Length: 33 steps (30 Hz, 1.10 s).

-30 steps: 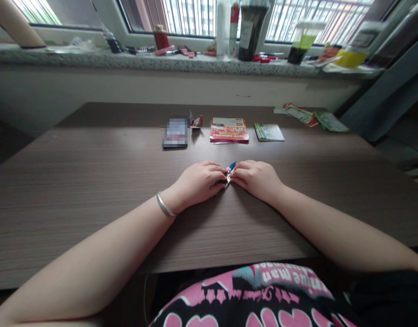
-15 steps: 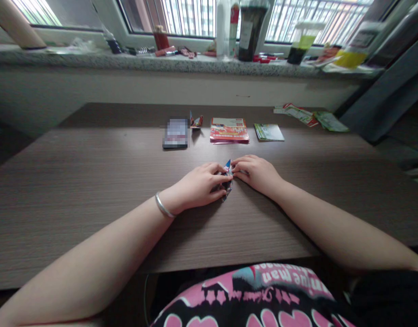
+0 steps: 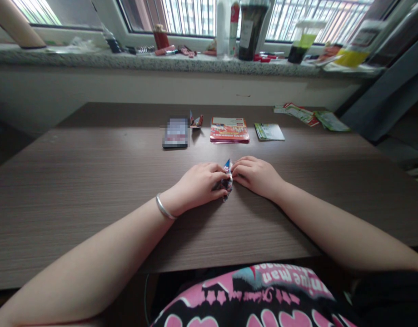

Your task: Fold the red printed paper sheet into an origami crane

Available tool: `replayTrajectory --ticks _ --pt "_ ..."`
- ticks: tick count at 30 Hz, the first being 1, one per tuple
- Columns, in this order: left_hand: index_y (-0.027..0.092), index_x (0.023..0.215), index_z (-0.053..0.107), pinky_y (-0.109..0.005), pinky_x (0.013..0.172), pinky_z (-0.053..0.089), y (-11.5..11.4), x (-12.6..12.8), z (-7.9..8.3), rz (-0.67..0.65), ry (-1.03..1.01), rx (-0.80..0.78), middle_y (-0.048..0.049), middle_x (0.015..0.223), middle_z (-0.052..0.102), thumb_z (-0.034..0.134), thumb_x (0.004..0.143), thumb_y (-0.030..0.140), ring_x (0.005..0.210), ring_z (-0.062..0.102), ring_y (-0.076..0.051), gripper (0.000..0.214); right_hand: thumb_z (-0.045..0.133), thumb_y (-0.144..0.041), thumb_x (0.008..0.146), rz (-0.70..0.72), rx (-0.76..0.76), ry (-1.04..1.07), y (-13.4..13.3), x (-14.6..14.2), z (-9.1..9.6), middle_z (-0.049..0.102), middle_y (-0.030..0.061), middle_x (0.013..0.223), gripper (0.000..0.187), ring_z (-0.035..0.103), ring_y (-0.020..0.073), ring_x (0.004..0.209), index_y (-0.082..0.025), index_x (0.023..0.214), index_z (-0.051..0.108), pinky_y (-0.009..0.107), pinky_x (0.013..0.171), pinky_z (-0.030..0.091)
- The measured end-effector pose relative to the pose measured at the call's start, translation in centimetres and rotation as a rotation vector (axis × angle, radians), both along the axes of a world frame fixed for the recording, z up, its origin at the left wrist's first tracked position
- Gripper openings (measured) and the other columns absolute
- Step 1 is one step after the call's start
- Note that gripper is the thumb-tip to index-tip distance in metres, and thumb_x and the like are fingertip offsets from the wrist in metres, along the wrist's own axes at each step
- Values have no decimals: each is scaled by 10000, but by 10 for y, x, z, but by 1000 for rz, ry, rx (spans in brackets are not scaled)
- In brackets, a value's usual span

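Observation:
A small piece of folded printed paper [image 3: 227, 182], blue at its pointed top, stands between my hands over the table. My left hand [image 3: 206, 184], with a silver bangle at the wrist, is closed on its left side, thumb low and fingers across it. From the right, my right hand [image 3: 255, 174] pinches its edge with the fingertips close together. Parts of the paper are hidden behind my fingers. Farther back sits a small folded paper shape [image 3: 196, 121] with upturned points.
Behind my hands lie a phone [image 3: 175, 133] with a blurred screen, a stack of red leaflets [image 3: 229, 131] and a stack of green-white papers [image 3: 269, 132]. Paper strips [image 3: 301, 114] lie at the table's back right. Bottles and a dark cup [image 3: 251, 32] line the windowsill.
The fingers of my left hand have drawn back slightly, and more of the folded paper's right side shows. Both hands stay in nearly the same place.

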State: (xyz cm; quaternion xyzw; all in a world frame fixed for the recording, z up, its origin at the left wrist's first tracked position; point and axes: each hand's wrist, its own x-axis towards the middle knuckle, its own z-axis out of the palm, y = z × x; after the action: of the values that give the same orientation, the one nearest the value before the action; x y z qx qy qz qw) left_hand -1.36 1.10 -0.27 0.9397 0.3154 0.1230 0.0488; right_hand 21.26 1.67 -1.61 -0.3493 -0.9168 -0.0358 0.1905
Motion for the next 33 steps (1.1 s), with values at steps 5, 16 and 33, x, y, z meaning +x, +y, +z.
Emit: replayTrajectory --ticks 5,16,33 --pt "164 1098 596 -381 905 493 0 2 -1 50 0 24 -90 1068 628 651 812 396 1004 597 -240 373 495 -280 945 105 116 -99 -6 -3 6 708 47 1066 207 589 202 1057 -201 1024 669 321 872 472" --pt "180 1076 646 -354 936 491 5 -3 -3 -11 -41 8 -72 1102 660 598 856 322 1018 623 -212 267 508 -229 943 102 225 -265 -14 -7 10 718 56 1039 182 634 177 944 -154 1001 663 299 744 449" --pt "175 998 694 -351 900 520 4 -1 1 -10 20 108 -70 1037 709 511 912 246 970 665 -204 215 463 -241 964 155 249 -309 -13 -5 13 715 23 983 203 608 155 857 -224 1070 635 294 725 382"
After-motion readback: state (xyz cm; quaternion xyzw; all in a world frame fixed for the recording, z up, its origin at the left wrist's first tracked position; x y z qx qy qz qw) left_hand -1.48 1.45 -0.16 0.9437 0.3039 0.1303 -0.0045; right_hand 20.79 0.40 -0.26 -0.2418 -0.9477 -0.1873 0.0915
